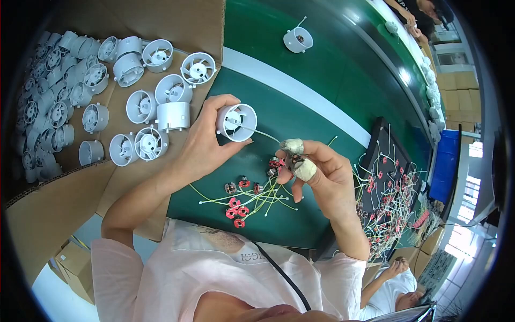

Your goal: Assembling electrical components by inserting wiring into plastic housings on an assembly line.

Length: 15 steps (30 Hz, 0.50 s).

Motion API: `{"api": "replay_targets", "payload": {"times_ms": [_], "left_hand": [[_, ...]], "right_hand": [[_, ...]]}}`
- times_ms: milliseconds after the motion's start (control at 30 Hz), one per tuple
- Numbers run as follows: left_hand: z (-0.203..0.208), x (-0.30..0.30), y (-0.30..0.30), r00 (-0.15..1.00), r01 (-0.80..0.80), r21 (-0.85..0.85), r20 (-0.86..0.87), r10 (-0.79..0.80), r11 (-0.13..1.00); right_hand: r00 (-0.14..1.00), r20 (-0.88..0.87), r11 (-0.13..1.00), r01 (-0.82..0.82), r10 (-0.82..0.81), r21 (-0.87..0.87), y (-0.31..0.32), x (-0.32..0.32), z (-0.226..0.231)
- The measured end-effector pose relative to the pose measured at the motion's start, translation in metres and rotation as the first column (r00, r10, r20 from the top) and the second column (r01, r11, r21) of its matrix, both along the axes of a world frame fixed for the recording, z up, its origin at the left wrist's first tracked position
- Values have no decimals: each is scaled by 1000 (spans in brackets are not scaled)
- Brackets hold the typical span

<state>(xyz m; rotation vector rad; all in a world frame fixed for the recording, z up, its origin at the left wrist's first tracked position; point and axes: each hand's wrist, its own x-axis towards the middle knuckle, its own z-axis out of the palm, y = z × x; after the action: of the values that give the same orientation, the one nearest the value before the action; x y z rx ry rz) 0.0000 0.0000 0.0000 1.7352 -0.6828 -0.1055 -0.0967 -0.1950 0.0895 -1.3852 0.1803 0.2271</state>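
Note:
My left hand (206, 137) is closed round a white cylindrical fan housing (252, 124), its open end with hub and vanes facing up. To the right, my right hand (327, 174) pinches a small motor (294, 160) between thumb and forefinger, both wearing pale fingertip covers. Fingers hide most of that motor. A pale wire (267, 136) runs from it into the housing. Below my hands, several small motors (234, 203) with red parts and thin white and yellow wires lie on the green work surface (185, 206).
At left, a large cardboard box (115, 185) holds many white fan housings (140, 106). One housing with a wire (298, 40) sits on the green belt (332, 70) beyond a pale strip. A black tray (370, 155) of wired motors stands at right. Other people work at far right.

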Motion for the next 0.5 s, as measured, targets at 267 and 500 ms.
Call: {"api": "replay_targets", "payload": {"times_ms": [267,500], "left_hand": [[-2,0,0,1000,-15,-14,27,15,1000],[-4,3,2,955,-72,106,294,37,992]], "right_hand": [[1000,-10,1000,-9,9,-15,6,0,-3],[998,-50,996,41,-37,80,17,0,-6]]}}
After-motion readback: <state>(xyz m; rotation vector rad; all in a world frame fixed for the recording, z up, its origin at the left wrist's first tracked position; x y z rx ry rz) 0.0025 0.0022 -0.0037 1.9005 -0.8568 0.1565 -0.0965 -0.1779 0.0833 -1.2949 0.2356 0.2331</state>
